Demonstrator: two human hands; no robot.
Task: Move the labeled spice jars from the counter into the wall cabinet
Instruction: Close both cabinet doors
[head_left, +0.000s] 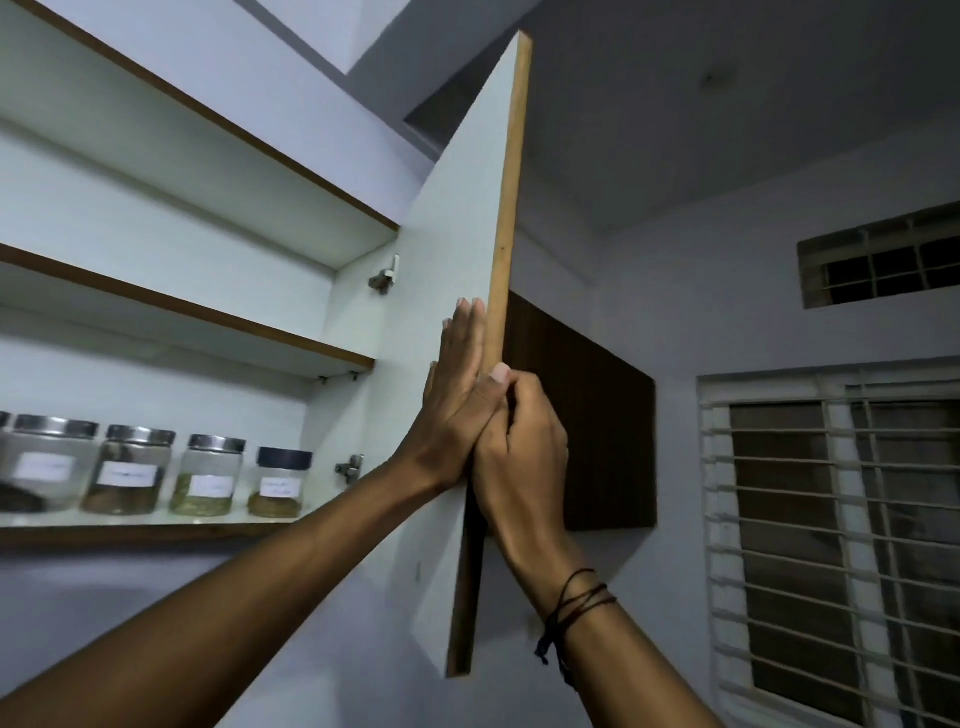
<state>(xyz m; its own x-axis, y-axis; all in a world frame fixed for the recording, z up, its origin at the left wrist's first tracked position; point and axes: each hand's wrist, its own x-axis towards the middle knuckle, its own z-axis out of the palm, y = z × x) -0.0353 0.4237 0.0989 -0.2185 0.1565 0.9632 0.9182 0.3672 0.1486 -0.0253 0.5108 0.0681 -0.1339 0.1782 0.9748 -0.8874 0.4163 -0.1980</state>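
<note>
Several labeled spice jars stand in a row on the bottom shelf (156, 527) of the open wall cabinet: a large steel-lidded jar (44, 465), a jar of brown spice (130, 473), a jar of yellow-green spice (210, 478) and a black-lidded jar (280, 483). The cabinet door (457, 249) stands open, edge toward me. My left hand (457, 395) lies flat, fingers straight, against the door's white inner face. My right hand (524, 452) grips the door's wooden edge, thumb on the near side.
Two upper shelves (208, 317) hold nothing that shows. Hinges (350, 465) sit on the cabinet's right wall. A dark brown cabinet door (592, 421) is behind the open door. Barred windows (831, 545) fill the right wall.
</note>
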